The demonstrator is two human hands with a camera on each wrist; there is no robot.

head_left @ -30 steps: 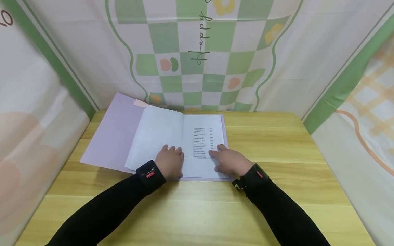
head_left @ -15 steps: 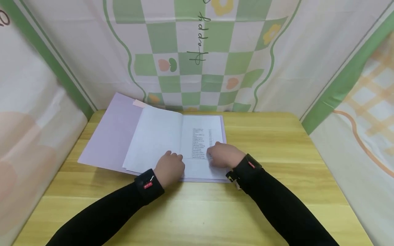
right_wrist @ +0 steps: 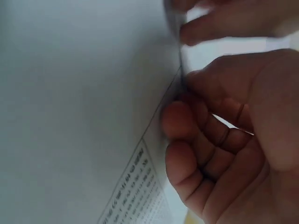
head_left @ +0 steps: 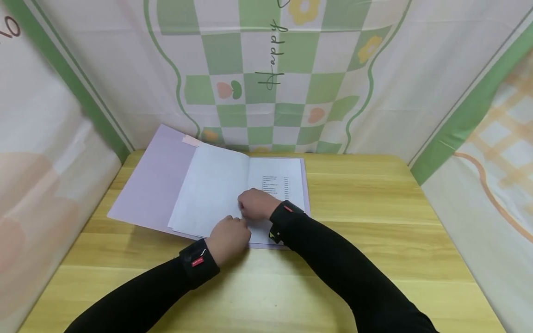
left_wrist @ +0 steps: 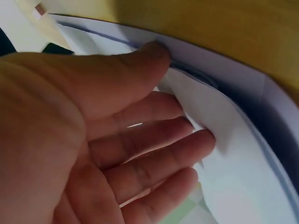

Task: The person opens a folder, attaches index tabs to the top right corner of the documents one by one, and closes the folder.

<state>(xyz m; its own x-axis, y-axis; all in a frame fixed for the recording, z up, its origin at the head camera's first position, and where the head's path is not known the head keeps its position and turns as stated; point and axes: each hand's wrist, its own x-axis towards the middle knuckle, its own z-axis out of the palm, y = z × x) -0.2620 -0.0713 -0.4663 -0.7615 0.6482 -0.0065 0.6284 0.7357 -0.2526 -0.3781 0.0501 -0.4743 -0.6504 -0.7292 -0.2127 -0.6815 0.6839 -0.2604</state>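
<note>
An open booklet with a lilac cover point(head_left: 154, 171) lies on the table. Its left leaf point(head_left: 212, 180) is blank, and its right page point(head_left: 276, 166) carries a small printed list. My left hand point(head_left: 228, 240) is at the bottom of the middle fold; in the left wrist view its fingers point(left_wrist: 163, 172) are loosely bent against the white paper, thumb at the lower edge. My right hand point(head_left: 258, 203) lies at the fold just above, fingers curled, fingertips point(right_wrist: 180, 161) against the paper near the crease. The right forearm covers the lower right page.
The wooden table point(head_left: 374, 208) spreads around the booklet. A pale pink tab point(head_left: 190, 140) sticks out at the top of the left leaf. Behind and at both sides hangs a printed cloth point(head_left: 287, 88) with green checks.
My right hand has curled its fingers and moved left across the printed page to the middle fold. The left hand has shifted slightly toward the front edge, its fingers more bent.
</note>
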